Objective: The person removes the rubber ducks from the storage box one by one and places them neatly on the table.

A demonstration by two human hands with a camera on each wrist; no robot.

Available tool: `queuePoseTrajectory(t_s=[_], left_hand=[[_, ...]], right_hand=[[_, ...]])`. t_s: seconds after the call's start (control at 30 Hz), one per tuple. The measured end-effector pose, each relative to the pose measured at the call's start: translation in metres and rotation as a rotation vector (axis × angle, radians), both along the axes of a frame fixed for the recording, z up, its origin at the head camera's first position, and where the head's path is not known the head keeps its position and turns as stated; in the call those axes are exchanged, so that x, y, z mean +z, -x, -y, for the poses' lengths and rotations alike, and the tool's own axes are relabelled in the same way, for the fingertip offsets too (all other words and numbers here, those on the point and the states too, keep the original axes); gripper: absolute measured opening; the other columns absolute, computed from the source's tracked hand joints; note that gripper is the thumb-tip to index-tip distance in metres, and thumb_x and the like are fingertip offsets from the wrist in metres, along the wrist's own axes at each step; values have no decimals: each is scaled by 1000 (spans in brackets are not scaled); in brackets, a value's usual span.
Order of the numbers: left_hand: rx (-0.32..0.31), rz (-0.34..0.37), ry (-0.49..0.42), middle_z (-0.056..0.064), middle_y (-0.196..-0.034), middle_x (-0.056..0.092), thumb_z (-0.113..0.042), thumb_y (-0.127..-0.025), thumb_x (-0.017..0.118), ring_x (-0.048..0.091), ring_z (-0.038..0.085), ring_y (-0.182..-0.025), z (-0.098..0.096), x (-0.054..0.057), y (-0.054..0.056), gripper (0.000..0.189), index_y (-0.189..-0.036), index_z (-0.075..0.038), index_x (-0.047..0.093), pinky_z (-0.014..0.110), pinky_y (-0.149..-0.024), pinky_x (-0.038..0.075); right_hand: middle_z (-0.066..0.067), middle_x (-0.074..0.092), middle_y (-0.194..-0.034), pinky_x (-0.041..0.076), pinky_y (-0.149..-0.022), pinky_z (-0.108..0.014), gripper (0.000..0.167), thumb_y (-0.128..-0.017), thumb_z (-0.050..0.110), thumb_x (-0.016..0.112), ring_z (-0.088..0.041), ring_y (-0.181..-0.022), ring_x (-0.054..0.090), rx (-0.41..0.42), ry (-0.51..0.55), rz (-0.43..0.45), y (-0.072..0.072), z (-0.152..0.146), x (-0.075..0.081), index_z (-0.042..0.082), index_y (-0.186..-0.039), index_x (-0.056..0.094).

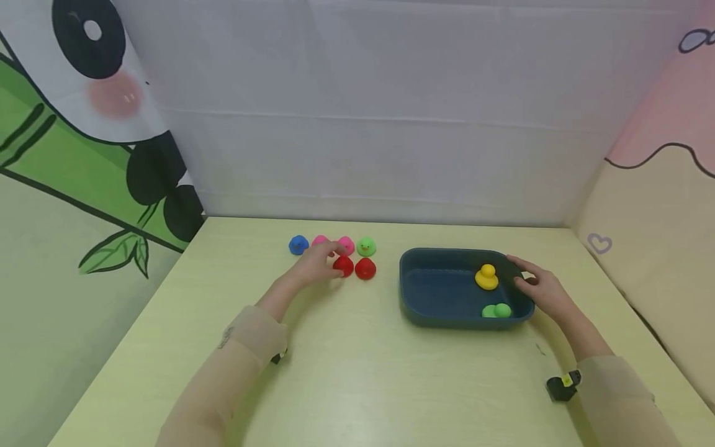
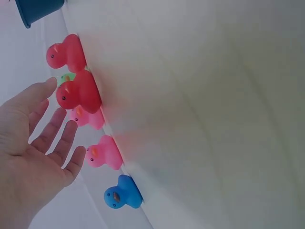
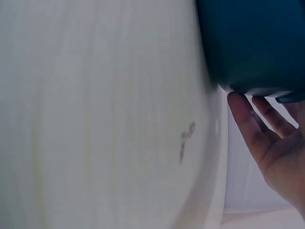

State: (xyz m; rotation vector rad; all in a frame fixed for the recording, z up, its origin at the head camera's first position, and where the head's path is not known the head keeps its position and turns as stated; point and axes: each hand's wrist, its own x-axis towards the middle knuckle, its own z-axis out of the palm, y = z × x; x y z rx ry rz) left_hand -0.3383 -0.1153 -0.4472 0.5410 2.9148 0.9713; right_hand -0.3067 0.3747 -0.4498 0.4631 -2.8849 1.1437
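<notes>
My left hand reaches to a red rubber duck, its fingers loosely spread. In the left wrist view the thumb tip is right beside that duck; I cannot tell if they touch. A second red duck sits to its right. My right hand holds the right end of a dark blue plastic basin, thumb over the rim and other fingers against the outer wall. Inside the basin are a yellow duck and a green duck.
Behind the red ducks stand a blue duck, two pink ducks, one pink duck partly behind my left hand, and a light green duck. A white cloth wall rises at the table's far edge.
</notes>
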Motion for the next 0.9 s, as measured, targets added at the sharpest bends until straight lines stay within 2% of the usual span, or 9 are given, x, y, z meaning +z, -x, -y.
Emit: queuePoseTrajectory(t_s=[0.13, 0.27, 0.47, 0.63, 0.9], left_hand=[[-17, -26, -14, 8, -123, 59, -14, -82, 73, 50, 32, -116, -1, 6, -7, 46, -124, -6, 57, 41, -91, 49], [-6, -47, -35, 10, -123, 58, -15, -82, 72, 49, 33, -118, -3, 13, -14, 46, -124, -5, 56, 43, -94, 47], [12, -102, -25, 8, -120, 59, -17, -82, 73, 48, 26, -112, -7, 29, -25, 42, -121, -10, 59, 43, -95, 45], [15, -145, -42, 7, -119, 59, -19, -82, 72, 48, 24, -108, -14, 41, -35, 44, -123, -9, 59, 42, -92, 44], [-2, -157, -101, 7, -124, 58, -19, -82, 72, 48, 26, -115, -30, 54, -53, 45, -124, -10, 59, 42, -93, 46]], right_hand=[[-30, 28, -147, 42, -92, -61, 51, -100, 22, 45, -56, -117, 43, -4, -1, 9, 0, 0, 1, 10, -147, 31], [-30, 28, -147, 43, -92, -60, 51, -100, 22, 45, -55, -116, 45, -5, -6, 8, 0, 0, 1, 10, -147, 31], [-29, 28, -147, 42, -93, -61, 51, -100, 22, 45, -55, -116, 45, -8, -2, 9, 0, 0, 1, 10, -147, 31], [-29, 28, -147, 41, -93, -61, 51, -100, 22, 45, -55, -117, 45, -8, 0, 7, 1, -1, 0, 9, -147, 32], [-30, 28, -147, 41, -94, -61, 51, -100, 22, 45, -55, -118, 44, -5, 10, 11, 1, 0, 0, 9, -147, 32]])
